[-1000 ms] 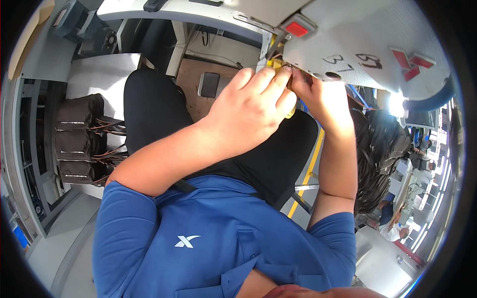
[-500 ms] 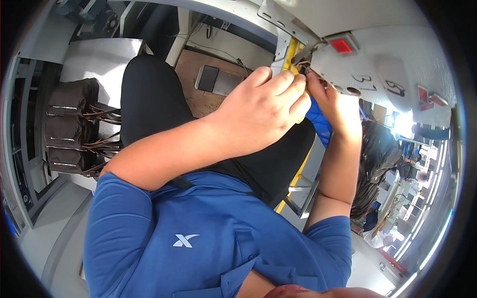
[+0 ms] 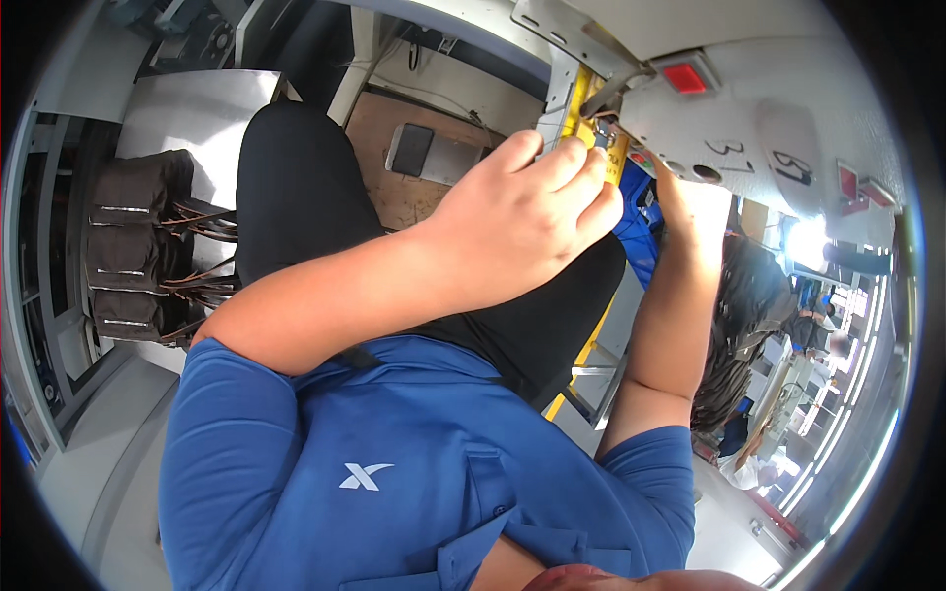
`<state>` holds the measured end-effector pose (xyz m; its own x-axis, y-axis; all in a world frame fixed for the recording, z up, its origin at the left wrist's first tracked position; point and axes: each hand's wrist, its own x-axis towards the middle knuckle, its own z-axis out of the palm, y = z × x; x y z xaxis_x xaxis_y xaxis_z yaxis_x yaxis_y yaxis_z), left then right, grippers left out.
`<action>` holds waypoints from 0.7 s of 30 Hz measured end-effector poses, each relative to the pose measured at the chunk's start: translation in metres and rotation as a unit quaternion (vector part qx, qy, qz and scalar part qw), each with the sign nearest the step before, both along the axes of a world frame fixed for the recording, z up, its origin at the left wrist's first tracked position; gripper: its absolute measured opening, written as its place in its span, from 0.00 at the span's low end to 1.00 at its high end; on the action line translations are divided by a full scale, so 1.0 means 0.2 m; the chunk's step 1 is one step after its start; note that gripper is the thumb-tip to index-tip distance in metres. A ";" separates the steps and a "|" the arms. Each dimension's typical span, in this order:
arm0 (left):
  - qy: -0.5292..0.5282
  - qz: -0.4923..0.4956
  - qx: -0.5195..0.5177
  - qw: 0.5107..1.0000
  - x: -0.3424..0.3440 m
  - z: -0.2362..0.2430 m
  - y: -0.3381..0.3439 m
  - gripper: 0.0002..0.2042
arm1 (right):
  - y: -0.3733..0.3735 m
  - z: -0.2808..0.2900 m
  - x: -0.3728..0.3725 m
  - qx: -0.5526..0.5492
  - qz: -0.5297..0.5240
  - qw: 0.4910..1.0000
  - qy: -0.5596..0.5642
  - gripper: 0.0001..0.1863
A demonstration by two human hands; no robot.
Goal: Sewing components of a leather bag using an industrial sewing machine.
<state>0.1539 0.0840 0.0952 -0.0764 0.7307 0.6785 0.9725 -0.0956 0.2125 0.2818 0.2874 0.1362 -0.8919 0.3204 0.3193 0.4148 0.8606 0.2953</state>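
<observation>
My left hand (image 3: 527, 212) is raised beside a white machine housing (image 3: 749, 108), back of the hand up and fingers curled. Its fingertips meet a yellow machine part (image 3: 582, 94) with small metal pieces (image 3: 605, 123); whatever they grip is hidden. My right hand (image 3: 687, 197) reaches up under the edge of the housing, to the right of the left hand. Its fingers are mostly out of sight behind that edge, so their grip does not show.
Dark bundles with cords (image 3: 143, 241) rest on a pale surface at the left. A phone-like device (image 3: 410, 150) lies on a brown board beyond my knees. Blue material (image 3: 642, 236) hangs below the housing, and a dark heap (image 3: 744, 325) is at the right.
My right hand has shifted slightly right and away from the left fingertips, further behind the housing edge. More of the yellow part now shows between the hands. The left hand has barely moved.
</observation>
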 end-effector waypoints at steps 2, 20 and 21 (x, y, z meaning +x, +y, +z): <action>-0.010 -0.006 -0.010 1.000 0.00 0.00 -0.01 0.15 | -0.01 0.00 0.01 -0.007 0.013 1.000 -0.019 0.12; -0.046 0.042 -0.096 0.993 -0.01 0.09 -0.01 0.36 | -0.04 0.02 0.02 -0.020 0.131 0.989 -0.061 0.14; -0.032 0.049 -0.089 0.994 -0.01 0.09 0.00 0.35 | -0.04 0.01 0.02 -0.018 0.128 0.990 -0.062 0.14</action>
